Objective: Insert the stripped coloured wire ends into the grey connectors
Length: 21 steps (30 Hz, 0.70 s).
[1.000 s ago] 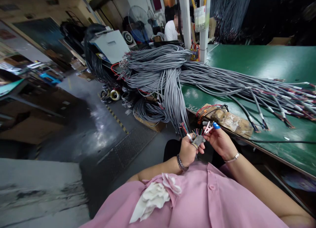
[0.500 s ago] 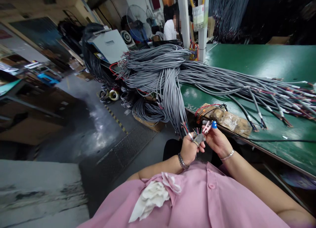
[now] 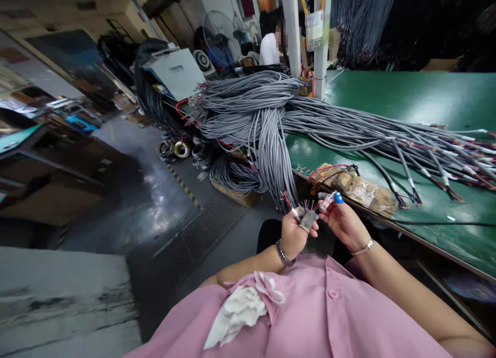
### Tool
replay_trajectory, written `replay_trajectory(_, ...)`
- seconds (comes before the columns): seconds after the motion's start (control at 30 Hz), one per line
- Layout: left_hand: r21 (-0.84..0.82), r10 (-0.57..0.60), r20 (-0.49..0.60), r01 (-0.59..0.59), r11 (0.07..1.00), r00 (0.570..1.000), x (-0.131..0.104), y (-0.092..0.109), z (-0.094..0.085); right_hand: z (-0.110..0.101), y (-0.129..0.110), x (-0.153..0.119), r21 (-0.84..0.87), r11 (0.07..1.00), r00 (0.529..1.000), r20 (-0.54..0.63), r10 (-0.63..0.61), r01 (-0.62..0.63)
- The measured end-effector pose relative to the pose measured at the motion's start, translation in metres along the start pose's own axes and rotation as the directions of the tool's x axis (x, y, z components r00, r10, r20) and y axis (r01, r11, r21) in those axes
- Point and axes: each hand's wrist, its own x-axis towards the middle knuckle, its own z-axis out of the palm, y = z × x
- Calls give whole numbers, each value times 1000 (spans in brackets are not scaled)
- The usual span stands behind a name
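My left hand point(image 3: 294, 235) is closed on a grey cable end point(image 3: 309, 218) whose thin coloured wires fan out upward; its thumb has a grey covering. Just to the right, my right hand point(image 3: 343, 221) pinches a small pinkish-white piece point(image 3: 327, 201) close to the wire tips. A blue cover point(image 3: 338, 198) sits on one fingertip of that hand. Beside my left hand, the large grey cable bundle point(image 3: 271, 141) hangs over the table edge, its lower ends showing coloured wires.
On the green table point(image 3: 387, 89) lie long grey cables and a tape-wrapped block point(image 3: 360, 190) with red and black wires. A person in white point(image 3: 269, 49) sits behind, near a fan point(image 3: 221, 37). Coiled cables point(image 3: 236, 176) rest low by the table. A white post point(image 3: 291, 32) rises behind.
My hands have moved slightly apart, and the pinkish-white piece has turned in my right hand. The wires in my left hand show more clearly. The whole view has shifted a little.
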Motion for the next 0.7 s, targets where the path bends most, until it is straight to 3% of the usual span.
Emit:
replay_trajectory(0.17, 66, 27, 10, -28, 997, 1000, 3, 4, 6, 3, 1, -2, -13, 999, 999, -31, -29, 29)
replay_trajectory(0.37, 121, 56, 9, -57, 991, 998, 5, -5, 6, 3, 1, -2, -12, 999, 995, -85, -45, 44)
replay_trajectory(0.7, 121, 55, 19, -57, 991, 998, 4, -5, 6, 3, 1, -2, 19, 999, 997, -61, -38, 39)
